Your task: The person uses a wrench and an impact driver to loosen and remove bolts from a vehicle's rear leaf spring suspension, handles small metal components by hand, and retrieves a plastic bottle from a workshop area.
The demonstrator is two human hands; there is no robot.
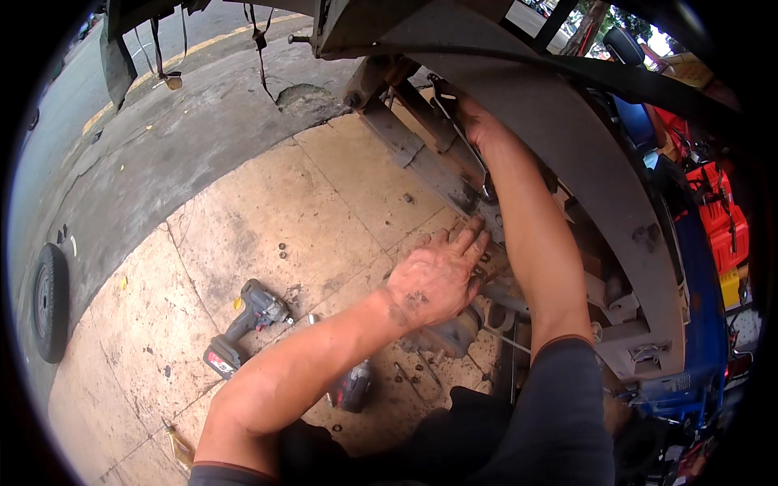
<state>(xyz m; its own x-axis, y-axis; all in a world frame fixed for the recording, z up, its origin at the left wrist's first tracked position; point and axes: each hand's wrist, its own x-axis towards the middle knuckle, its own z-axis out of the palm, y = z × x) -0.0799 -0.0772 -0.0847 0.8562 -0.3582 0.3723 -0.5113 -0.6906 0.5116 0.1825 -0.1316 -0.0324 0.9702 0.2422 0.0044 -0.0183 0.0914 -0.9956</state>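
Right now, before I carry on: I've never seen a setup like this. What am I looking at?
There is no robot here, just a person's two bare hands, seen from above by a wide camera on their head; its lens bends straight edges. The right hand is at the upper end of a wrench and seems to grip it, though its fingers are mostly hidden. The left hand lies palm down over metalwork; what is beneath it is hidden. On the tiled floor lie a power tool, another partly hidden, and small nut-like rings.
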